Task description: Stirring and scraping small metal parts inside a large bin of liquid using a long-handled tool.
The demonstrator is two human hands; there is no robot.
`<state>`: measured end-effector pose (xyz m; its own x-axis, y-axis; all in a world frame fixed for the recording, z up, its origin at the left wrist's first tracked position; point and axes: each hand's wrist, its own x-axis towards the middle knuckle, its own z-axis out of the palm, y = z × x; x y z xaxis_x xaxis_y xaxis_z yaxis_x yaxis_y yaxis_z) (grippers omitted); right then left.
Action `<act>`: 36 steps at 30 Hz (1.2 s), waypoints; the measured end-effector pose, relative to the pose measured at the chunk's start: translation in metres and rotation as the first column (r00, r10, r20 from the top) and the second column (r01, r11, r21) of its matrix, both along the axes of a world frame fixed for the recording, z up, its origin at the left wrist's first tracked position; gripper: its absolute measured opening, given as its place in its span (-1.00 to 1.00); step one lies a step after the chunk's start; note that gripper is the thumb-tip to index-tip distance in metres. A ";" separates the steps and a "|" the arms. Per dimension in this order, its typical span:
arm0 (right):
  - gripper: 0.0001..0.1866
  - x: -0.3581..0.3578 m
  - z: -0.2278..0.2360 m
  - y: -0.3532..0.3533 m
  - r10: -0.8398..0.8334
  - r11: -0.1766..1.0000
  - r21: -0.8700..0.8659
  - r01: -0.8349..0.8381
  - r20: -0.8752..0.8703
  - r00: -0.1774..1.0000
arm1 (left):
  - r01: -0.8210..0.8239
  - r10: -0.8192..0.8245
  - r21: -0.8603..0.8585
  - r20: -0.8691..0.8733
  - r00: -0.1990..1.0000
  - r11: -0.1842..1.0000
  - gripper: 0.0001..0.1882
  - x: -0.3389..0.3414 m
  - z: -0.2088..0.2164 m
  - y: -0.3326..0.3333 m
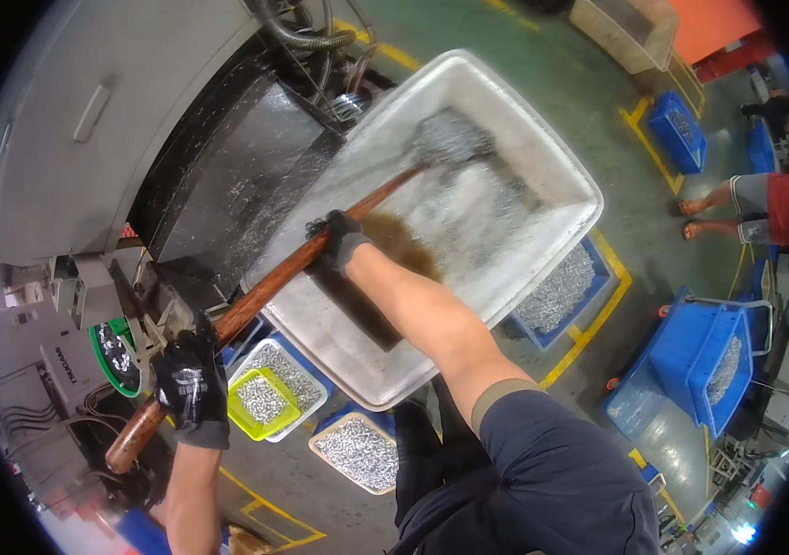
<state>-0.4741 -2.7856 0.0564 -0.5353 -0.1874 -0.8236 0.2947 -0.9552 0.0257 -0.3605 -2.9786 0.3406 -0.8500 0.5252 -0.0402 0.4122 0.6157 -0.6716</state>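
Grey machine housing (107, 111) fills the frame up and left of the big white tub (561, 176); its dark sloped chute (237, 176) runs down to the tub's left edge, glinting with small metal parts.

White tub: large, rectangular, rounded corners, tilted in view. Inside it, a wet heap of small silvery parts and a brown oily patch near the middle.

Blue crates: one (704, 365) right of and below the tub, holding silver parts; another (561, 296) partly tucked under the tub's right rim, also full; a third (677, 129) farther right of the tub on the green floor.

Long wooden-handled shovel (265, 291): handle slants from below-left of the tub up across its rim; the blade (450, 139) lies in the tub's upper part, loaded with parts.

Smaller trays below the tub's near corner: white tray (306, 375), yellow-green basket (260, 400) inside it, beige tray (357, 453), all with silvery pieces.

Right hand (343, 239), black glove, closed round the handle over the tub's left rim. Left hand (192, 384), black glove, closed round the handle near its butt end, below-left of the tub.

Another person's bare legs (718, 213) stand well right of the tub.
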 end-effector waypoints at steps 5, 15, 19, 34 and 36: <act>-0.82 0.030 -0.047 -0.018 0.002 0.991 -0.132 -0.003 -0.001 1.000 | -0.281 0.277 -0.013 0.209 0.938 0.960 -0.69 0.040 -0.059 -0.047; -0.88 0.104 -0.242 0.020 0.008 0.992 0.127 -0.012 0.029 1.000 | -0.773 0.444 0.162 0.739 0.506 0.613 -0.72 0.186 -0.216 -0.082; -0.87 0.135 -0.233 0.035 0.064 0.947 0.305 -0.101 0.131 0.989 | -0.753 0.416 0.225 0.718 0.557 0.619 -0.71 0.252 -0.263 -0.079; -0.83 0.295 -0.084 -0.011 0.030 0.921 0.388 -0.030 0.005 1.000 | -0.827 0.348 0.282 0.806 0.479 0.487 -0.68 0.439 -0.190 -0.119; -0.82 0.320 -0.063 -0.026 0.001 0.908 0.419 0.000 -0.001 1.000 | -0.773 0.319 0.336 0.768 0.555 0.538 -0.66 0.466 -0.154 -0.141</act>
